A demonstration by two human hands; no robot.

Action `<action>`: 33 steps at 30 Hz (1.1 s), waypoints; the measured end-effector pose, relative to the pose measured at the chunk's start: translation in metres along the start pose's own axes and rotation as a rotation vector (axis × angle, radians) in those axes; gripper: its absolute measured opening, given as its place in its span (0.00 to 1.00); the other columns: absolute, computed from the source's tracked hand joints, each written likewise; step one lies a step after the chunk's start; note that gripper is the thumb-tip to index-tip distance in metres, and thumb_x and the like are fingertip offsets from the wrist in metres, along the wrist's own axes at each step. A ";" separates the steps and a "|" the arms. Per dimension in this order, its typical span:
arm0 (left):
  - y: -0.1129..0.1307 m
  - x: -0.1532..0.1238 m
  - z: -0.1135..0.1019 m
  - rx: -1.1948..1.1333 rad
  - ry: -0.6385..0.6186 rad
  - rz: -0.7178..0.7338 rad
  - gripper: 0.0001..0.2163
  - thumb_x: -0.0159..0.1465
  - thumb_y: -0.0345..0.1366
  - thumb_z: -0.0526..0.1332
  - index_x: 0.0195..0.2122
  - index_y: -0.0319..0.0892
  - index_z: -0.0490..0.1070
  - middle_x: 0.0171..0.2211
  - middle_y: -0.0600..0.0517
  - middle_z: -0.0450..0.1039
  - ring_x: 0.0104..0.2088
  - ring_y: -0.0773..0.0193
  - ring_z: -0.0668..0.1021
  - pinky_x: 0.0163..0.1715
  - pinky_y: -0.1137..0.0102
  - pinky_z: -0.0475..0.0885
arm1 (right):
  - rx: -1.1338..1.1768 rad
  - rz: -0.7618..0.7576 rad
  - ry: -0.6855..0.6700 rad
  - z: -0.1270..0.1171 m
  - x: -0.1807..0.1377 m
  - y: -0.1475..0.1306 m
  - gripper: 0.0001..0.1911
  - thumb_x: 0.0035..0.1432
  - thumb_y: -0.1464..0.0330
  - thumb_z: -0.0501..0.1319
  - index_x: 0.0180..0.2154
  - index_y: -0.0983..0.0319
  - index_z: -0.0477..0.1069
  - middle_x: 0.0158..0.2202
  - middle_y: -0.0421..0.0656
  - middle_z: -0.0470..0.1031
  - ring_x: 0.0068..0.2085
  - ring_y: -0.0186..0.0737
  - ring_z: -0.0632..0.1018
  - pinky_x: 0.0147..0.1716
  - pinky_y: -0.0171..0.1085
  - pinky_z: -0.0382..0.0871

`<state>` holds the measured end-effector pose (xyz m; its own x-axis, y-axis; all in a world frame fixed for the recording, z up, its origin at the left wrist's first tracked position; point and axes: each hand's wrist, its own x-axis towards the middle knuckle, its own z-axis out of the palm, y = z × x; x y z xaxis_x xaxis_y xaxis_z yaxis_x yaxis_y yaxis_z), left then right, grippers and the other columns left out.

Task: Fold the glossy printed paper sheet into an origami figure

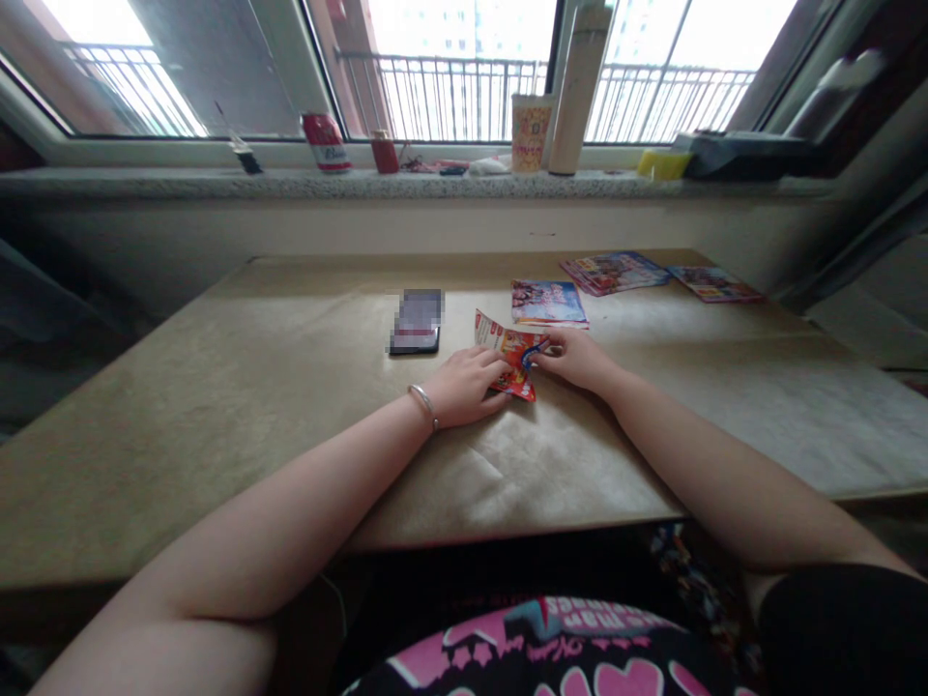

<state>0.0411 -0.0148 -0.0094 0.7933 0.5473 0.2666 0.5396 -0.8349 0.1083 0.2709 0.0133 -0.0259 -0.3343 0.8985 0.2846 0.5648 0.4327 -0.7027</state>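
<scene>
A red, orange and white printed paper leaflet (512, 344) is bent and partly raised off the table between my hands. My left hand (470, 387), with a silver bracelet at the wrist, holds its left and lower part, fingers over the paper and thumb near the lower edge. At the right edge, my right hand (576, 358) pinches the leaflet between thumb and fingers, beside a blue printed patch. Just beyond lies a small stack of blue and pink printed leaflets (549, 303). Part of the held leaflet is hidden under my fingers.
A phone (419, 321) lies left of the leaflets on the table (181, 416). Farther back right are a fanned pile of leaflets (616, 272) and another pile (714, 283). The windowsill (406, 186) carries a red can (326, 143), a paper cup (532, 133) and a tall cylinder (578, 92).
</scene>
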 end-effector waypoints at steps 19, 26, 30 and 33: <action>-0.011 -0.002 0.012 -0.052 0.263 0.001 0.46 0.56 0.43 0.66 0.67 0.40 0.37 0.63 0.36 0.55 0.65 0.44 0.56 0.63 0.47 0.54 | -0.331 -0.169 0.033 0.006 -0.008 -0.024 0.05 0.55 0.65 0.61 0.31 0.59 0.73 0.32 0.43 0.77 0.35 0.41 0.75 0.36 0.37 0.65; -0.005 -0.001 0.002 0.091 0.281 -0.101 0.38 0.58 0.43 0.63 0.66 0.40 0.48 0.53 0.43 0.70 0.56 0.50 0.70 0.65 0.47 0.43 | -0.264 -0.164 0.042 0.006 -0.012 -0.032 0.05 0.55 0.65 0.61 0.31 0.58 0.74 0.32 0.40 0.78 0.33 0.38 0.75 0.34 0.36 0.65; -0.003 -0.002 -0.004 0.157 0.326 -0.158 0.30 0.61 0.44 0.62 0.62 0.43 0.57 0.48 0.46 0.73 0.49 0.52 0.75 0.65 0.46 0.44 | -0.163 -0.136 0.067 0.007 -0.013 -0.035 0.06 0.56 0.65 0.59 0.33 0.58 0.75 0.31 0.40 0.79 0.32 0.37 0.76 0.36 0.36 0.68; -0.005 -0.003 -0.006 0.173 0.388 -0.168 0.22 0.63 0.45 0.60 0.57 0.46 0.64 0.45 0.48 0.74 0.47 0.55 0.75 0.65 0.48 0.47 | -0.040 -0.131 0.082 0.009 -0.012 -0.034 0.09 0.57 0.65 0.58 0.37 0.58 0.75 0.34 0.40 0.79 0.34 0.37 0.77 0.38 0.37 0.71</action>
<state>0.0344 -0.0127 -0.0053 0.5443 0.5843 0.6020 0.7168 -0.6967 0.0281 0.2493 -0.0130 -0.0111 -0.3452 0.8366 0.4253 0.5507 0.5475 -0.6300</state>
